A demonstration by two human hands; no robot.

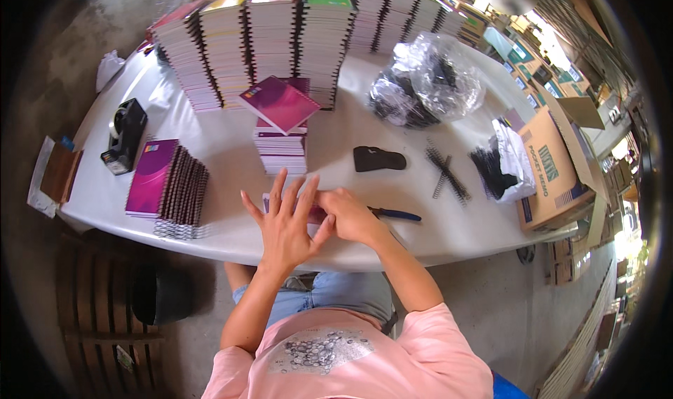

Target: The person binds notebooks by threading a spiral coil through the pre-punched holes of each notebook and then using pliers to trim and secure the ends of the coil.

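Observation:
At the table's near edge lies a small purple notebook (317,215), mostly covered by my hands. My left hand (286,224) is over it with fingers spread, its thumb reaching toward my right hand. My right hand (345,214) has its fingers curled in at the notebook's right side; what they pinch is hidden. Just right of that hand lie pliers with blue handles (398,214). Beyond my hands stands a stack of unbound purple notebooks (280,150), the top ones (282,104) set askew. On the left is a pile of coil-bound purple notebooks (155,178).
Tall stacks of bound notebooks (273,45) line the far side. A black tape dispenser (126,136) stands left. Toward the right are a black pouch (378,158), loose black coils (446,174), plastic bags of coils (424,83), a white bag (515,164) and an open carton (554,167).

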